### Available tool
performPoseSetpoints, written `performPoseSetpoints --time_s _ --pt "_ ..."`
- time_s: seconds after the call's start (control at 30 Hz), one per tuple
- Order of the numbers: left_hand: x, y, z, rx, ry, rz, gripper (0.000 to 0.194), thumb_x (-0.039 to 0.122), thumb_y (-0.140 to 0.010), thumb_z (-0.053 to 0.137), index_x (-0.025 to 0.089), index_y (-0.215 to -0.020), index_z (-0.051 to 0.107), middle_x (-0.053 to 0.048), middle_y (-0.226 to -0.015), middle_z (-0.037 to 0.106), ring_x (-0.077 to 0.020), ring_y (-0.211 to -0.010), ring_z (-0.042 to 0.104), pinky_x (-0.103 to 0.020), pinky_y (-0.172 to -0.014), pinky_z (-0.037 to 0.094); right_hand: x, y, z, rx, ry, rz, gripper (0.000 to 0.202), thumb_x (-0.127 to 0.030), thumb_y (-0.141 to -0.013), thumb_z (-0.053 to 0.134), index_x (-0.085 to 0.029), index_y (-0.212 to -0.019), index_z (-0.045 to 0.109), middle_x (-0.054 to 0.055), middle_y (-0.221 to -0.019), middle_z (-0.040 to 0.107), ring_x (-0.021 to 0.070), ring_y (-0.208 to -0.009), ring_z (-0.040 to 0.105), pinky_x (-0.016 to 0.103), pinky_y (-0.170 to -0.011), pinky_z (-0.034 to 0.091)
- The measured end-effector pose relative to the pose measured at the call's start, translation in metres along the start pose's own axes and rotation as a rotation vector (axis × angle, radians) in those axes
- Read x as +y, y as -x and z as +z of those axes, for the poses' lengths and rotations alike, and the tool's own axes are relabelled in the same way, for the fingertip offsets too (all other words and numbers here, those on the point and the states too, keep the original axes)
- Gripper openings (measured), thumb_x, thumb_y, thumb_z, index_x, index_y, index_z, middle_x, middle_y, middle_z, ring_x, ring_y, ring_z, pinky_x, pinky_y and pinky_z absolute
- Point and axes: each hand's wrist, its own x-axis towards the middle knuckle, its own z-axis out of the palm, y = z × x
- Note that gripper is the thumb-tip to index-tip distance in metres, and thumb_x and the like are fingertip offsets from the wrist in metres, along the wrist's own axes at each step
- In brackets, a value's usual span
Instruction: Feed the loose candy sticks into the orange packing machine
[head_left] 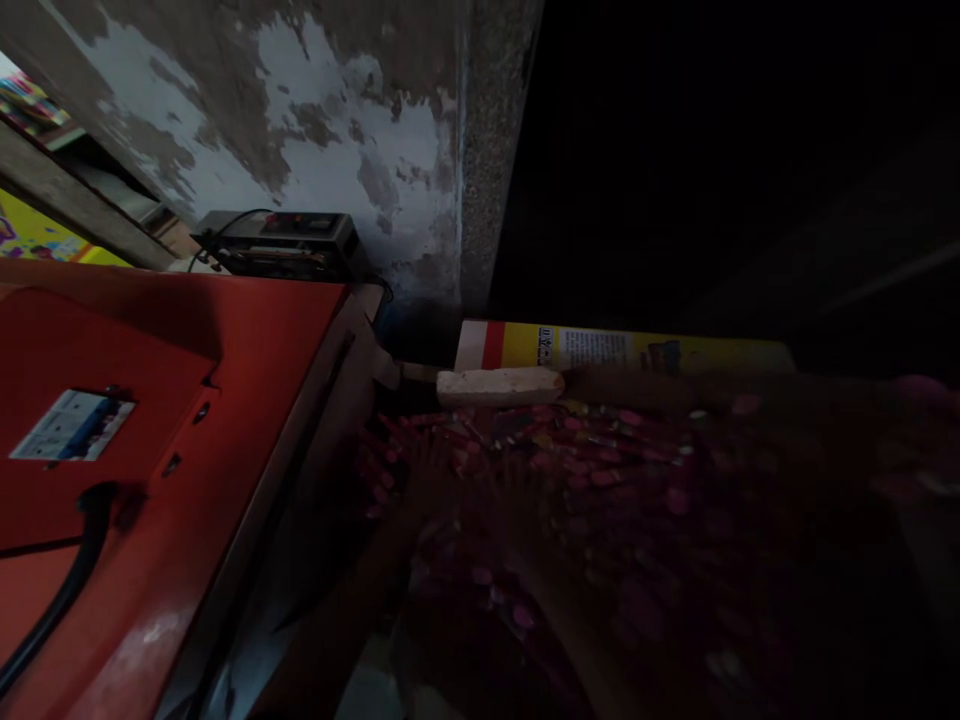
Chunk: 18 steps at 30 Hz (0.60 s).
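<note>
Many small pink and reddish stick-like pieces (600, 475) lie in a dim, spread-out heap across the lower middle and right. My left hand (429, 482) rests on the heap's left part, its fingers apart and pointing forward. To its right, my right hand (517, 500) lies over the same pieces with its fingers spread. Neither hand shows anything gripped. Just beyond the fingertips is a pale, rounded bar (500, 386) along the heap's far edge. Deep shadow hides much of the heap's right side.
An orange-red machine (247, 350) with a black hose (71, 590) fills the left. Behind it sits a grey device (281, 242) with a cable, against a peeling wall (345, 130). A yellow printed box or sheet (637, 350) lies past the bar.
</note>
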Motion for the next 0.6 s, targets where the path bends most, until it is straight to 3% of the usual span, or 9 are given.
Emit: performPoseSetpoints --time_s 0.07,0.17,0.27,0.37,0.5,0.6 --pt "0.006 -0.005 -0.003 0.026 0.042 0.046 0.065 0.032 -0.09 0.048 0.009 -0.148 0.032 -0.018 -0.156 0.032 -0.0337 -0.149 0.016 -0.057 -0.117 0.02 0.004 -0.008 -0.004 0.036 -0.029 0.043 0.059 -0.044 -0.093 0.042 -0.02 -0.148 0.041 0.018 -0.154 0.034 0.0398 -0.14 0.029 0.061 -0.111 0.02" --pt "0.025 -0.026 0.0 0.042 0.092 0.115 0.066 0.043 -0.093 0.045 0.014 -0.151 0.03 -0.015 -0.158 0.027 -0.0331 -0.149 0.014 -0.057 -0.117 0.02 0.036 -0.038 -0.006 0.133 -0.055 0.15 0.058 -0.045 -0.095 0.038 -0.012 -0.143 0.047 0.02 -0.155 0.032 0.0379 -0.144 0.022 0.056 -0.113 0.023" --pt "0.033 -0.042 0.009 0.015 0.074 0.108 0.069 0.051 -0.093 0.046 0.019 -0.151 0.03 -0.013 -0.158 0.029 -0.0357 -0.148 0.017 -0.06 -0.116 0.018 0.061 -0.064 0.001 0.128 -0.037 0.158 0.058 -0.043 -0.096 0.035 -0.01 -0.143 0.046 0.019 -0.154 0.034 0.037 -0.142 0.026 0.055 -0.112 0.024" --pt "0.015 -0.039 0.012 -0.022 0.037 0.15 0.065 0.049 -0.094 0.046 0.021 -0.151 0.032 -0.01 -0.158 0.031 -0.0342 -0.147 0.02 -0.057 -0.117 0.018 0.048 -0.071 0.012 0.09 -0.008 0.089 0.058 -0.043 -0.097 0.034 -0.014 -0.146 0.042 0.018 -0.152 0.038 0.0374 -0.138 0.033 0.058 -0.112 0.021" --pt "-0.02 -0.016 0.0 -0.039 -0.021 0.136 0.068 0.048 -0.093 0.047 0.018 -0.151 0.031 -0.014 -0.158 0.029 -0.0372 -0.148 0.016 -0.06 -0.116 0.017 0.012 -0.051 0.011 0.084 -0.047 -0.034 0.06 -0.045 -0.098 0.031 -0.017 -0.151 0.033 0.017 -0.155 0.033 0.0349 -0.14 0.03 0.056 -0.112 0.023" --pt "-0.015 0.0 -0.008 -0.018 -0.005 0.095 0.075 0.05 -0.092 0.048 0.013 -0.152 0.026 -0.018 -0.158 0.025 -0.0378 -0.148 0.012 -0.06 -0.115 0.017 0.021 -0.024 0.002 0.145 -0.066 0.043 0.059 -0.044 -0.097 0.033 -0.016 -0.149 0.036 0.019 -0.154 0.034 0.0349 -0.142 0.027 0.057 -0.112 0.023"
